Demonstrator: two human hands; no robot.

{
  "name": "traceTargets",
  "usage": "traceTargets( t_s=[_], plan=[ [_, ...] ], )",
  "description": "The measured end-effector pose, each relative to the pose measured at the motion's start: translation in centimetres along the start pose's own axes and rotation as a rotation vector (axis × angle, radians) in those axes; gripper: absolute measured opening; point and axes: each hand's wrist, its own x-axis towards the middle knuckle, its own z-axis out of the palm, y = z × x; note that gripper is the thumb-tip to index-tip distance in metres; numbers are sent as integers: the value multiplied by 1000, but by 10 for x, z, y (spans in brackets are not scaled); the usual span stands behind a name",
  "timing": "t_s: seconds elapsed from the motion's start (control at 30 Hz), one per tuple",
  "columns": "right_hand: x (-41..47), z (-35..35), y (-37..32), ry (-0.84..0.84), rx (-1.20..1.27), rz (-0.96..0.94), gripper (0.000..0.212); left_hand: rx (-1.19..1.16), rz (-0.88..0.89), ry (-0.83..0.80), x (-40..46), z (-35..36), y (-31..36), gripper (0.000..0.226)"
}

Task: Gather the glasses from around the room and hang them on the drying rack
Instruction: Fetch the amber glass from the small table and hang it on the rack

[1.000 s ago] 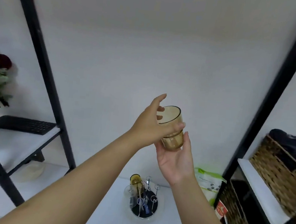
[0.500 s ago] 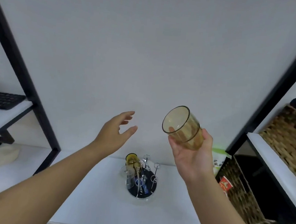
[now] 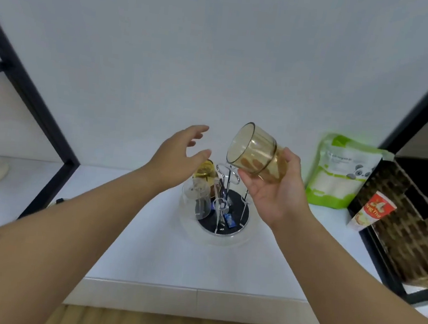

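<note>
Amber glass (image 3: 257,153) sits mid-frame, tipped sideways, mouth pointing left, gripped by the right hand (image 3: 274,188) above the rack (image 3: 225,204); left hand (image 3: 179,156) is open, empty, fingers spread, just left of it

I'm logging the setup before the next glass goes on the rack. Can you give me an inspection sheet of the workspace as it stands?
Surface: white shelf, mostly bare.
Job's things: amber glass tilted, in the right hand; drying rack holds a clear glass and an amber one.
Clutter: green pouch, red tube, wicker basket.
Hands: left hand open, empty.
Cables: nothing seen.
Surroundings: white wall, black shelving frames.
</note>
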Motion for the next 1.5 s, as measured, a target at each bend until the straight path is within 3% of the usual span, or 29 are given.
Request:
traceTargets(
  t_s=[0.23, 0.37, 0.67, 1.2, 1.5],
  plan=[
    [2, -35, 24, 72, -228, -116, 30, 164, -97, 2, -22, 44, -59, 55],
    [-2, -46, 31, 105, -518, -259, 69, 195, -160, -14, -31, 62, -89, 56],
    [2, -58, 52, 23, -1133, -469, 102, 171, -169, -65, -29, 93, -106, 60],
    [28, -57, 88, -125, -1602, -566, 83, 113, -114, 4, -26, 98, -116, 60],
    [35, -57, 103, -154, -1776, -497, 83, 94, -122, 9, -25, 98, -116, 62]
  ],
)
